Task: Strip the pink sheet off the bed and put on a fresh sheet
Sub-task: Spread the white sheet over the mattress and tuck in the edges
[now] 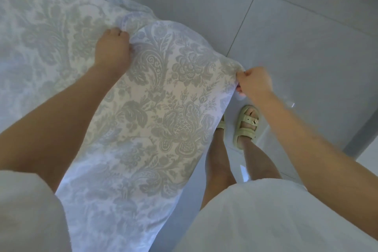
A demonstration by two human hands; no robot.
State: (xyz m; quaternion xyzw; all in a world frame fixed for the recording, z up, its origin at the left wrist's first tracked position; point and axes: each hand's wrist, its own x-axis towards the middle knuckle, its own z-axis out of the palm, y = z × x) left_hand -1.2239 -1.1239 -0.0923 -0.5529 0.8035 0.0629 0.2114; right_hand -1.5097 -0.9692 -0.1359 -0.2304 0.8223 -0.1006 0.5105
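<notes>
i see my left hand [113, 47] and right hand [254, 84] each clenching the patterned sheet [167, 120], which fills the frame's left and centre; fingertips buried in folds, bed hidden underneath.

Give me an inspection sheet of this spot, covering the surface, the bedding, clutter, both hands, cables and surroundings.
Surface: covered by the patterned sheet; what lies beneath is hidden.
Job's things: patterned sheet, white with a grey floral print, spread at the left and hanging beside the legs; no other bedding seen.
Clutter: nothing seen.
Hands: left hand grips a bunched fold of the sheet; right hand pinches its edge.
Cables: nothing seen.
Surroundings: grey tiled floor; pale sandals on the feet.
</notes>
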